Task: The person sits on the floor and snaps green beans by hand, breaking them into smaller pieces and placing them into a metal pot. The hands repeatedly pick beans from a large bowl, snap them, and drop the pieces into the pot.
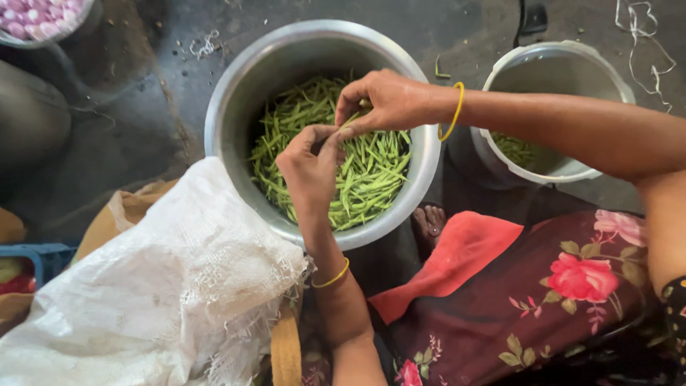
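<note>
At frame centre the left hand [311, 166] and right hand [382, 100] meet, fingertips pinched on what seems a single green bean [350, 123], mostly hidden between them; both hover over a steel pot [229, 93] heaped with beans [371, 179]; a white sack [164, 286] lies lower left, touching the pot; a second pot [614, 78] with a few beans stands upper right; a bowl [43, 21] of pinkish bulbs sits upper left.

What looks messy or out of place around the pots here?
Mostly small litter: a stray green pod lies on the dark floor between the two pots, with pale string scraps beside the smaller pot. The white sack has a frayed edge.
</note>
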Tool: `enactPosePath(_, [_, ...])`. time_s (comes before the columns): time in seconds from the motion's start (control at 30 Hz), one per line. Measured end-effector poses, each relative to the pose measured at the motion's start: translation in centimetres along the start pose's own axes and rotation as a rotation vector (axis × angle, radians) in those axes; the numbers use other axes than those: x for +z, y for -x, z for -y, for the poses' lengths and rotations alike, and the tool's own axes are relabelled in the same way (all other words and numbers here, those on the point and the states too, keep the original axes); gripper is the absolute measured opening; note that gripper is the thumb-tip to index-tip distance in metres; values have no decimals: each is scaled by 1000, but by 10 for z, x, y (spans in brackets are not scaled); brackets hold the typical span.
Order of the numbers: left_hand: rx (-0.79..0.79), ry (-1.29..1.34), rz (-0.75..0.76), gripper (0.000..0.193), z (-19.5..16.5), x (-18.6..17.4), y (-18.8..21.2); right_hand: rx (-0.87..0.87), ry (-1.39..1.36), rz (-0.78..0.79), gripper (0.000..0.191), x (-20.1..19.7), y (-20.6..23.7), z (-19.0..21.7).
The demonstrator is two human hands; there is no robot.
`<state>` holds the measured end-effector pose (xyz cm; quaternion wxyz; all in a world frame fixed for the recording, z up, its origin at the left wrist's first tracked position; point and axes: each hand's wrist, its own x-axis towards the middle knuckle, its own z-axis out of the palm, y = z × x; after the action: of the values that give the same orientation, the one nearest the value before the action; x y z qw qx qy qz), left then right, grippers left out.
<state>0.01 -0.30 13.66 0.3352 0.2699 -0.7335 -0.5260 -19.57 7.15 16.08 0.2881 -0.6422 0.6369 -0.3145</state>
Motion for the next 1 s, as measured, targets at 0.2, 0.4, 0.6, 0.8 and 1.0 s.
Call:
enactPosePath(0.2, [-85, 167, -11, 10, 19, 10, -3, -234, 254, -117, 16, -4, 6, 17])
enactPosePath(0.4, [-159, 800, -71, 17, 39, 23, -1, -460, 432, -260, 14, -6, 15, 22])
enactPosePath(0.6, [-351, 1530, -26, 23, 45, 46, 3, -342, 79, -492, 16, 16, 12, 22])
enactPosePath(0.8, [-210, 1210, -189, 20, 43, 67, 1, -161, -358, -533, 14, 28, 17, -2])
enactPosePath(1.0, [-146, -46, -65, 21, 87, 65, -2, 170, -821, -463, 25, -40, 39, -53])
